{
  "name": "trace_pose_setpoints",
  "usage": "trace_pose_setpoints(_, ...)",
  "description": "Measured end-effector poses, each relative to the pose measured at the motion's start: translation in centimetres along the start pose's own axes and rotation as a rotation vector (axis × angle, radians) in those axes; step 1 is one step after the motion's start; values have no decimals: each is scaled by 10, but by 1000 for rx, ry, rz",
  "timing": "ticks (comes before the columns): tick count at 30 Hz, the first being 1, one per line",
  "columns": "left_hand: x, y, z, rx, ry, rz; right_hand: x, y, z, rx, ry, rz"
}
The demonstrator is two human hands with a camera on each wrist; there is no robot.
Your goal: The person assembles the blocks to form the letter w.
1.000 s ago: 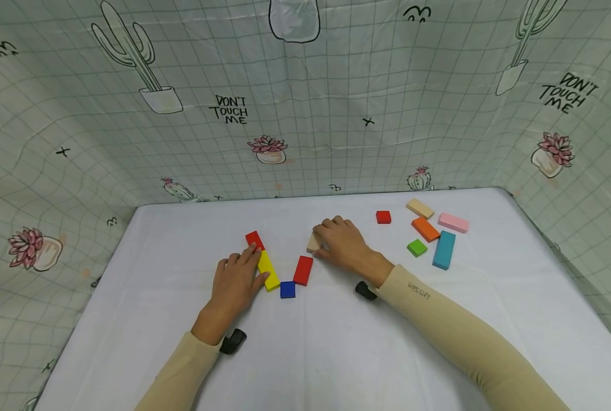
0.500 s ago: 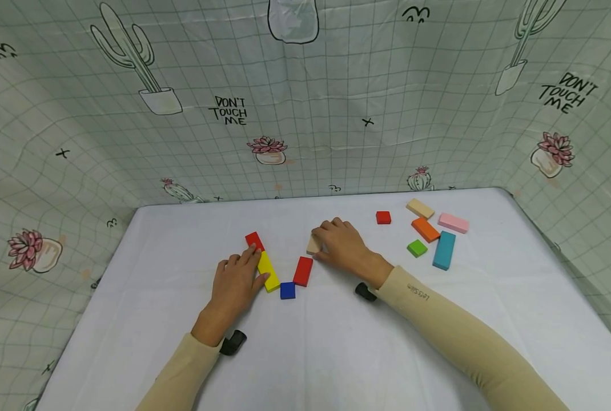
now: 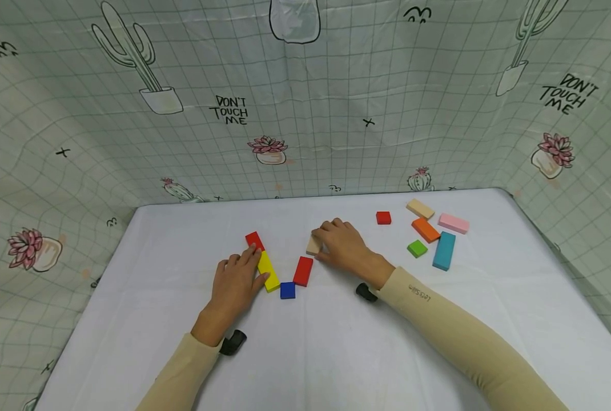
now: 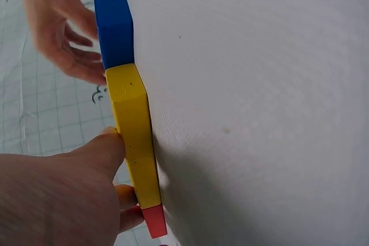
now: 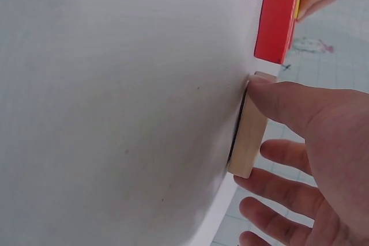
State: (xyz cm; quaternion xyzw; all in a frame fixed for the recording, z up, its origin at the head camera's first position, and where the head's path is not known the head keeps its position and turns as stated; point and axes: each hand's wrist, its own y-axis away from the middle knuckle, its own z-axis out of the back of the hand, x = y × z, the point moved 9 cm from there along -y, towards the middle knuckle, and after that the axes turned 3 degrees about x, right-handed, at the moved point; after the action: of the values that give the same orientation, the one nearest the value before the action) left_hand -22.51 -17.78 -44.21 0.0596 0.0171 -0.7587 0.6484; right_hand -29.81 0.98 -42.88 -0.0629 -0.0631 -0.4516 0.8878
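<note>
My left hand (image 3: 236,282) rests along a yellow block (image 3: 268,271), its thumb touching that block and its fingertips near the join with a red block (image 3: 254,240). A blue block (image 3: 287,290) lies at the yellow block's near end, touching its corner. To its right, a second red block (image 3: 303,270) slants up and away. My right hand (image 3: 342,244) pinches a plain wooden block (image 3: 313,244) just beyond that red one. In the right wrist view, the thumb is on one end of the wooden block (image 5: 249,133) and a finger is at the other; a small gap separates it from the red block (image 5: 278,18).
Towards the back right lie a small red block (image 3: 383,217), a beige block (image 3: 420,208), an orange block (image 3: 426,229), a pink block (image 3: 453,222), a green block (image 3: 417,248) and a teal block (image 3: 443,250). A white cloth covers the table (image 3: 326,354); a patterned curtain (image 3: 305,85) stands behind.
Over the last second, the right hand and the wooden block have shifted very slightly. The left hand and the other blocks stay in place.
</note>
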Motion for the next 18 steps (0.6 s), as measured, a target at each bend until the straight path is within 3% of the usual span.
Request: trace_pose_setpoints(18, 0, 0, 1, -9, -7, -3, 4, 1, -3, 35, 37, 34)
